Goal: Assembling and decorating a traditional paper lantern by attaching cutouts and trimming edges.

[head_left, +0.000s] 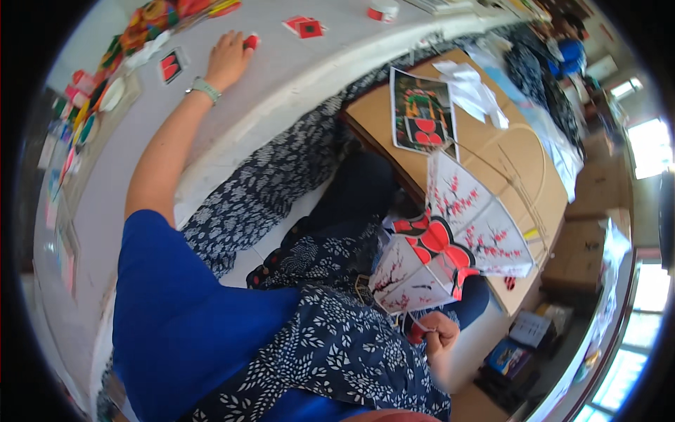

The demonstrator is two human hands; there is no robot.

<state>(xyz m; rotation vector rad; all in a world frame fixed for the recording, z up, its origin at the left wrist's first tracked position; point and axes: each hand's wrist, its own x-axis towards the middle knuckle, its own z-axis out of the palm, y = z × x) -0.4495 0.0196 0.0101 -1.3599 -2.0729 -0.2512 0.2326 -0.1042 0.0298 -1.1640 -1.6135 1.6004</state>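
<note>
My left hand (228, 60), a pale green band at its wrist, lies palm down on the white table with its fingers stretched out. By its thumb is a small red piece (250, 42); whether it is pinched cannot be made out. A white paper lantern (485, 225) printed with red blossom branches rests tilted over my lap. Red pieces with black edges (439, 235) wrap its narrow waist. At the lantern's lower end my right hand (437, 334) is closed, with a thin white loop and something red at its fingers.
A red-and-black card (170, 65) and red squares (308, 28) lie on the table (148, 119), with a small round container (383, 10) farther right. Coloured supplies line its left side. On a cardboard box (506, 133) lie a printed picture (423, 112), white paper (472, 91) and thin sticks.
</note>
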